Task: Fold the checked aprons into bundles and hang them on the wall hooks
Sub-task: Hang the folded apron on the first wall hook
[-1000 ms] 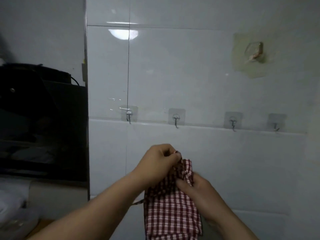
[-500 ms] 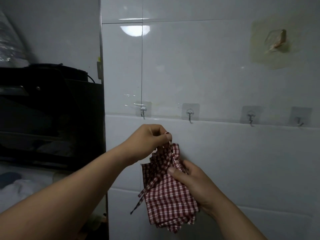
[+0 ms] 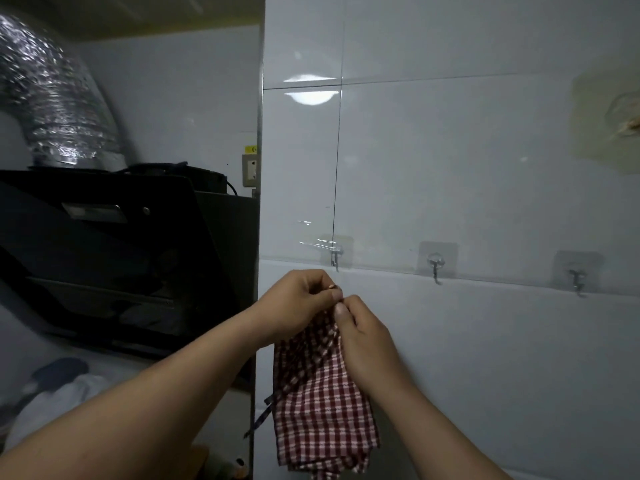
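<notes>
The checked apron [image 3: 322,403] looks soft, light and floppy, so my left hand [image 3: 298,303] and right hand [image 3: 360,334] both pinch its gathered top just below the hook [image 3: 335,254].

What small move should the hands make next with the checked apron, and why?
Probably raise the pinched top of the apron straight up to the nearest hook. Both the left hand and right hand pinch its top just below that hook, which is bare, and the bundle hangs folded beneath them. Whether a loop is ready is hidden inside their grip.
</notes>
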